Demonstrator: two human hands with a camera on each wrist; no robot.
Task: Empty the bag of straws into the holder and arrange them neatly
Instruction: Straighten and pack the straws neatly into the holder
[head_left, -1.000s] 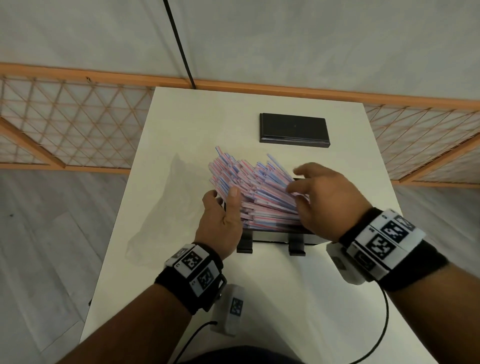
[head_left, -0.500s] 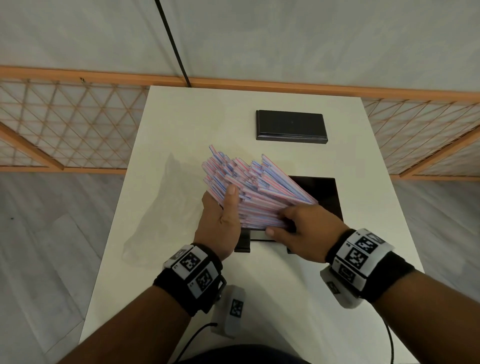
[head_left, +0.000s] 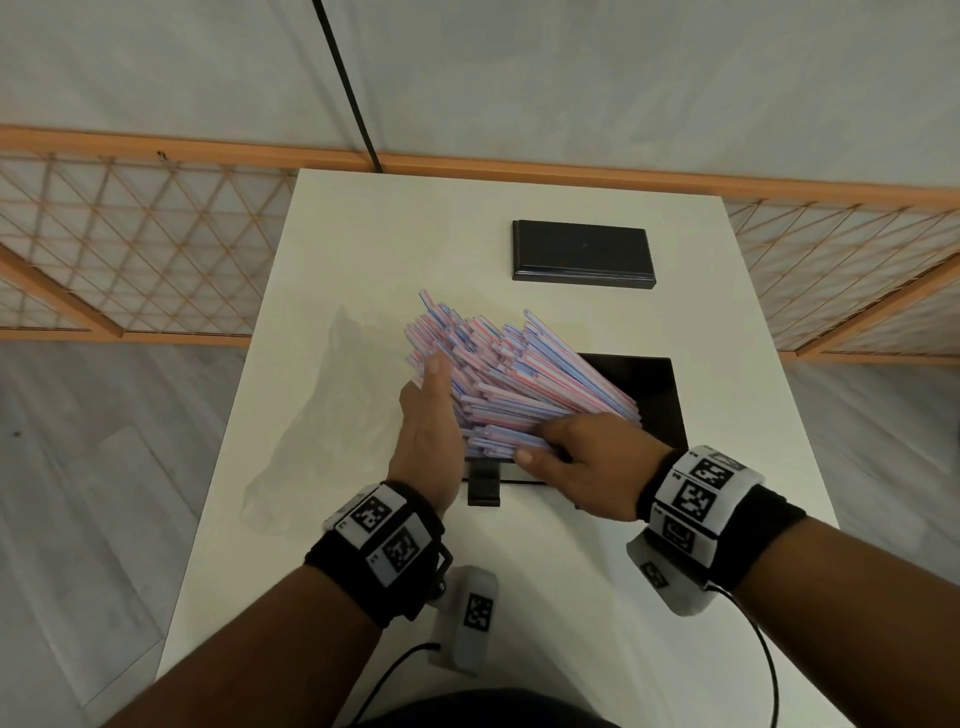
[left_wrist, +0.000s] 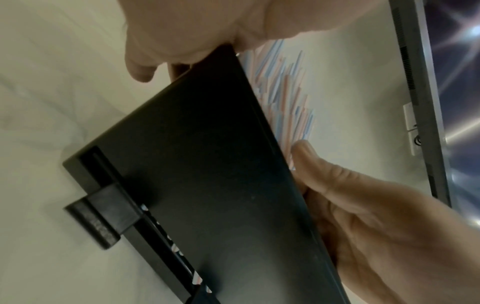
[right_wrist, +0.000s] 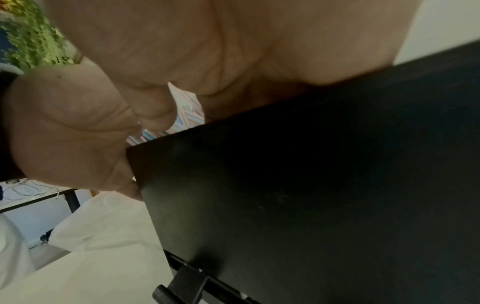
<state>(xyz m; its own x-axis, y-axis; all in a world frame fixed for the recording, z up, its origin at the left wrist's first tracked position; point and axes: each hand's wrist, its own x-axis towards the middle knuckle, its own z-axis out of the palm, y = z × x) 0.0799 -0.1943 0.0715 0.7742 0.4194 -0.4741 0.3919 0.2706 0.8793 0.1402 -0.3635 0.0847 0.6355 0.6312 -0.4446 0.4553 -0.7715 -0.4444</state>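
Observation:
A big bundle of pink, blue and white striped straws (head_left: 519, 379) lies in the black holder (head_left: 654, 395), fanned out over its left rim. My left hand (head_left: 434, 395) is flat, fingers straight, pressing against the straws' left ends. My right hand (head_left: 550, 447) reaches over the holder's front wall, fingers curled on the nearest straws and thumb out in front. In the left wrist view the holder's front wall (left_wrist: 207, 164) fills the middle, with straws (left_wrist: 283, 92) sticking up behind it. The right wrist view shows the same wall (right_wrist: 311, 185) and a few straws (right_wrist: 187, 117) under my palm.
The empty clear plastic bag (head_left: 322, 431) lies flat on the white table (head_left: 363, 234) left of the holder. A flat black rectangular piece (head_left: 582, 252) sits at the table's far side. A wooden lattice fence runs behind the table.
My right hand came from the pile's far right side round to its near front edge and settled on the nearest straws. The holder's right part is now uncovered. My left hand stayed put.

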